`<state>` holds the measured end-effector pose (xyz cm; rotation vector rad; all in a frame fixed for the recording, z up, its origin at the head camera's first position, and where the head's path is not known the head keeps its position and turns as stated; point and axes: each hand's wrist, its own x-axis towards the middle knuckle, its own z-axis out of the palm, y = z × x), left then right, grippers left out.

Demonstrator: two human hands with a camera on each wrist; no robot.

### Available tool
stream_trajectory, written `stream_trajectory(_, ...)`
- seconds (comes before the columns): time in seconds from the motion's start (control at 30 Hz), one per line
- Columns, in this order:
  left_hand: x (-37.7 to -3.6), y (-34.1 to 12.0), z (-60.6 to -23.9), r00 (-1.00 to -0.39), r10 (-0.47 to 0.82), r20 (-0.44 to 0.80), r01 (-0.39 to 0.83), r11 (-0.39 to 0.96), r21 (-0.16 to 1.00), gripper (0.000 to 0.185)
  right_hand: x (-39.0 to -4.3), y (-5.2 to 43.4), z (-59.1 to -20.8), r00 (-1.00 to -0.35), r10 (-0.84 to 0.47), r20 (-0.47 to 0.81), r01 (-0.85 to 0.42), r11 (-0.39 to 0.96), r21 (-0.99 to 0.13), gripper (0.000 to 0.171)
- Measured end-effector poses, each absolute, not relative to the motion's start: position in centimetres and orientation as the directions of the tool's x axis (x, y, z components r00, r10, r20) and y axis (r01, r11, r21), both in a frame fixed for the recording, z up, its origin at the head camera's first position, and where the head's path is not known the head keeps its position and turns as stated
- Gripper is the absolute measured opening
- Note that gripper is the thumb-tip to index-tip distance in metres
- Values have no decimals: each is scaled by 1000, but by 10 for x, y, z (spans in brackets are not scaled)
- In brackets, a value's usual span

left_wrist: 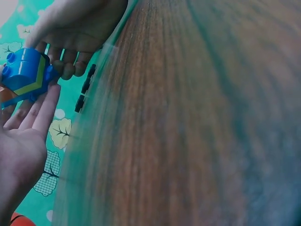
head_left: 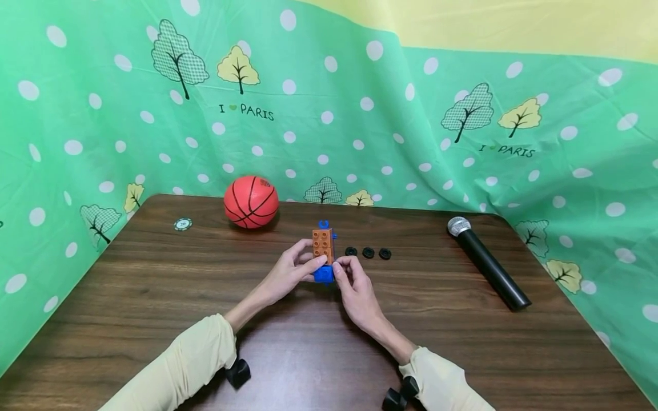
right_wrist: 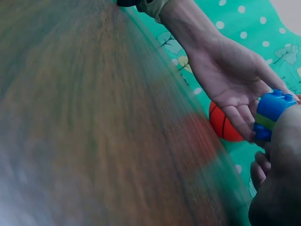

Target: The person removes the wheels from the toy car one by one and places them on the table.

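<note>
Brick stack, long axis pointing away from the person, grasped at its near blue end between left hand and right hand on the counter.

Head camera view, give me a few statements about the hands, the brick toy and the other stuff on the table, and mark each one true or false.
1. Both hands hold the brick toy. True: the left hand and the right hand grip it from either side.
2. The basketball lies right of the microphone. False: it lies far to the left, near the back edge of the table.
3. Three small black discs lie in a row just right of the toy. True.
4. The microphone stands upright. False: it lies flat on the table.
5. A round token lies left of the basketball. True.
</note>
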<state>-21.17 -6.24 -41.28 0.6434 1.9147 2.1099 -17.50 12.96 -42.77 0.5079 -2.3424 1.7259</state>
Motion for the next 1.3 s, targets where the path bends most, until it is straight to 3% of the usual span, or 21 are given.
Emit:
stream_trajectory(0.23, -210, -63, -411, -893, 415, 175, 141, -112, 984, 40, -175, 128, -429, -901, -192, 388, -422, 193, -886, 12)
stream_trajectory(0.53, -209, -66, -411, -896, 387, 217, 190, -107, 976, 40, -176, 131, -432, -803, -195, 563, -592, 363, -719, 15)
stream_trajectory(0.73, -207, -67, -409, -902, 359, 238, 221, -89, 971, 38, -179, 132, -434, -752, -239, 614, -653, 398, -645, 13)
stream_trajectory(1.3, -208, -66, -410, -895, 356, 267, 274, -32, 961, 33, -179, 131, -436, -786, -230, 573, -618, 310, -723, 12)
